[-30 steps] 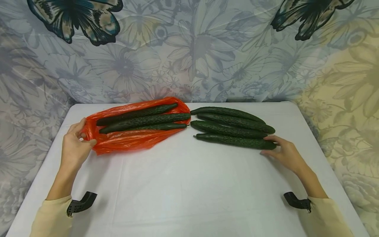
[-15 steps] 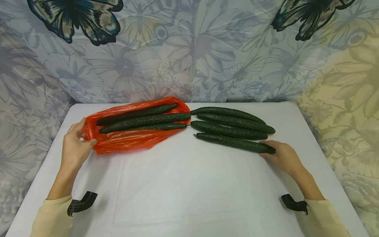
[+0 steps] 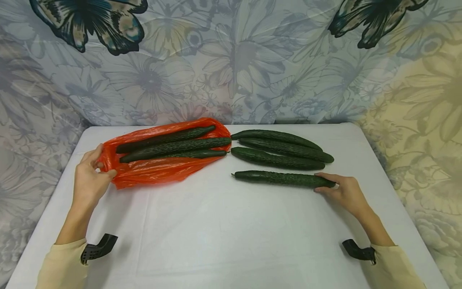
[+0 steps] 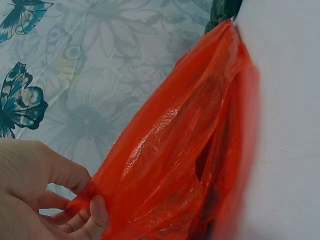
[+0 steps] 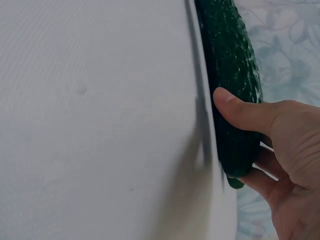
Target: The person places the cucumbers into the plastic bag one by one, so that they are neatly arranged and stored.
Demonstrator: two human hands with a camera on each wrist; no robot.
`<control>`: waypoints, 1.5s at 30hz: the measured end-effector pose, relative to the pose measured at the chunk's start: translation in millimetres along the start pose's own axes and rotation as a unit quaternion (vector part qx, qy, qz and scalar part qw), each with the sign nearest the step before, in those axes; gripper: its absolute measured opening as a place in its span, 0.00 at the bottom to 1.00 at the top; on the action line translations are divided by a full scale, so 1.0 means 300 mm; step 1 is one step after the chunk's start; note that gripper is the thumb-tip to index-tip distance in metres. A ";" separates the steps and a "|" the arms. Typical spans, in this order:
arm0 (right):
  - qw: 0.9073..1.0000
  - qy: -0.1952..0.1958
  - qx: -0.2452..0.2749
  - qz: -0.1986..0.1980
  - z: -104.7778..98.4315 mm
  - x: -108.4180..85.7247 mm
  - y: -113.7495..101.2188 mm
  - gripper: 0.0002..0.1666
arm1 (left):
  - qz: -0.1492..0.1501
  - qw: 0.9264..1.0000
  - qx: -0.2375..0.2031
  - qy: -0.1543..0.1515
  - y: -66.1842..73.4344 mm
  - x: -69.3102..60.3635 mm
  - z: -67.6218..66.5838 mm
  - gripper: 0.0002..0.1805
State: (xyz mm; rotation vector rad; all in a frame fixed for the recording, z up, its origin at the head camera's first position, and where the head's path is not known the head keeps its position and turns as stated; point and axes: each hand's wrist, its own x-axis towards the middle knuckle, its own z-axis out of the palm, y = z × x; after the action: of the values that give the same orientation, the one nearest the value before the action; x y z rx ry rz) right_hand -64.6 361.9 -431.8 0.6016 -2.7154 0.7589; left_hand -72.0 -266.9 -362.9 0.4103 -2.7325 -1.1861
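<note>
Lower L & lower R of frame, pale-yellow sleeves [image 3: 65, 263] show over a white cloth-covered table [image 3: 231, 237]; R of ctr, the right hand [image 3: 344, 192] has thumb & fingers curled round the R end of a long dark-green bumpy cucumber [image 3: 279, 178], long axis approx. horiz., dipping slightly to R, thin stem tip pointing L. Mid-left, the left hand [image 3: 88, 176] pinches the L edge of a crinkled red-orange plastic bag [image 3: 159, 172] btwn thumb & fingers, w/ 3 dark-green cucumbers [image 3: 180, 147] amid its folds, slanting twd upper R; beyond the held one, 3 loose green cucumbers [image 3: 285, 149] lie side by side, floral butterfly-print fabric [image 3: 231, 60] behind.
</note>
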 end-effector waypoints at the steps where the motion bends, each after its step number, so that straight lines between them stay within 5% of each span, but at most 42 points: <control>1: 1.000 0.000 0.006 0.000 -0.002 0.002 -0.004 0.28 | 0.000 1.000 0.000 0.000 0.000 0.000 0.000 0.44; 8: 0.999 -0.008 0.031 0.009 -0.023 0.030 -0.045 0.28 | 0.002 1.000 -0.003 0.004 -0.004 0.000 0.004 0.44; 16: 0.992 -0.093 0.057 0.060 -0.054 0.081 -0.090 0.26 | -0.003 1.000 0.003 0.004 -0.012 -0.001 -0.003 0.44; 23: 0.987 -0.112 0.073 0.093 -0.043 0.143 -0.102 0.27 | -0.003 1.000 -0.003 0.006 -0.011 0.001 -0.002 0.44; 45: 0.989 -0.114 0.089 0.031 0.085 0.415 -0.229 0.27 | -0.008 1.000 -0.013 0.002 -0.003 0.005 0.000 0.44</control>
State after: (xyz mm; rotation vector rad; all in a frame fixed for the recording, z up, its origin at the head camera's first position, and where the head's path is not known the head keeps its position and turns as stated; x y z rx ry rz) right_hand -146.3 254.9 -379.6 0.6855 -2.9059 1.0133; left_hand -73.3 -268.0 -363.5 0.4332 -2.7118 -1.2212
